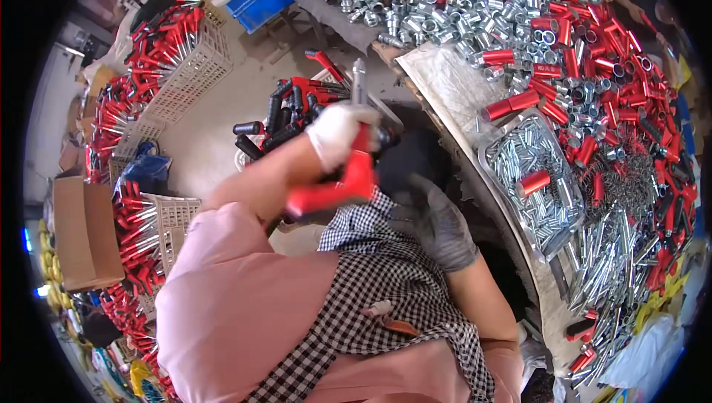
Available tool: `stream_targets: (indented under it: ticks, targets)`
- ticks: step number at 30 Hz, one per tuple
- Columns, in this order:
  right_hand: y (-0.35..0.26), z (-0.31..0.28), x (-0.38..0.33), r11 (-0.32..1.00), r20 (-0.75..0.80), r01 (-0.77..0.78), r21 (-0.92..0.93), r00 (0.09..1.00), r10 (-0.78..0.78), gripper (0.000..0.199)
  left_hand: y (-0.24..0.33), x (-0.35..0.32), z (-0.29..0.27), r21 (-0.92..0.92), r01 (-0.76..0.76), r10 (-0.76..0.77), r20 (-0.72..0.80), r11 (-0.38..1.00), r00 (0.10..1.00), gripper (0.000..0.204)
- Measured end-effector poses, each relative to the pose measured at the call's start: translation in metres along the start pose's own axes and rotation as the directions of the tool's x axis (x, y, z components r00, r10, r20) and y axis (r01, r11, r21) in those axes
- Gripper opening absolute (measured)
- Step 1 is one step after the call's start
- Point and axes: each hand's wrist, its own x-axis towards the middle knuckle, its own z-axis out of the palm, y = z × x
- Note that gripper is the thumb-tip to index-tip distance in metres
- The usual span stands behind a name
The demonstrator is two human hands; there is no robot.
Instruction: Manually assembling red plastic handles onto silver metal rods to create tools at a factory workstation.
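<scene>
My left hand [341, 136], in a white glove, is wrapped round a red pistol-shaped tool [348, 184] with a silver metal shaft [359, 80] pointing up and away. The tool is slightly smeared by motion. To its right and a little lower, my right hand [443, 229], in a grey glove, is held in front of the checked apron. Its fingers are blurred but look apart, and nothing shows in them. Beyond my left hand lies a pile of red tools with black grips [285, 110], partly covered by my arm.
On the right, a long table [445, 80] carries heaped silver sleeves [475, 14], red tubes [627, 99], metal rods [615, 262] and a tray of small pins [512, 214]. Plastic crates [196, 69] full of red tools stand left, near a cardboard box [85, 232]. A blue bin [259, 2] is farther off.
</scene>
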Motion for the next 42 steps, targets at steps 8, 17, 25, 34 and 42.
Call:
stream_targets:
  ticks: [8, 17, 25, 34, 42]
  targets:
    - [-0.001, -0.112, -0.033, 0.751, -0.104, 0.184, -0.634, 0.942, -0.318, 0.02, 0.053, 0.08, -0.147, 0.991, 0.002, -0.509, -0.07, -0.133, 0.858, 0.037]
    - [0.031, -0.174, -0.06, -0.119, -0.019, -0.096, -0.988, 0.85, -0.526, 0.04, -0.053, 0.186, -0.18, 0.884, 0.381, -0.246, -0.446, -0.27, 0.861, 0.028]
    - [0.024, -0.152, -0.08, 0.942, -0.56, 0.314, 0.121, 0.805, -0.196, 0.032, -0.056, 0.166, -0.165, 0.902, 0.393, -0.083, -0.412, -0.177, 0.907, 0.061]
    - [-0.047, -0.078, -0.117, 0.539, -0.151, -0.004, -0.842, 0.962, -0.228, 0.033, 0.086, 0.073, 0.035, 0.796, -0.595, 0.81, 0.272, 0.114, 0.519, 0.011]
    - [-0.106, -0.12, -0.203, 0.167, -0.37, -0.543, -0.823, 0.29, -0.883, 0.039, 0.107, 0.015, 0.188, 0.247, -0.969, 0.724, 0.663, 0.029, 0.191, 0.017]
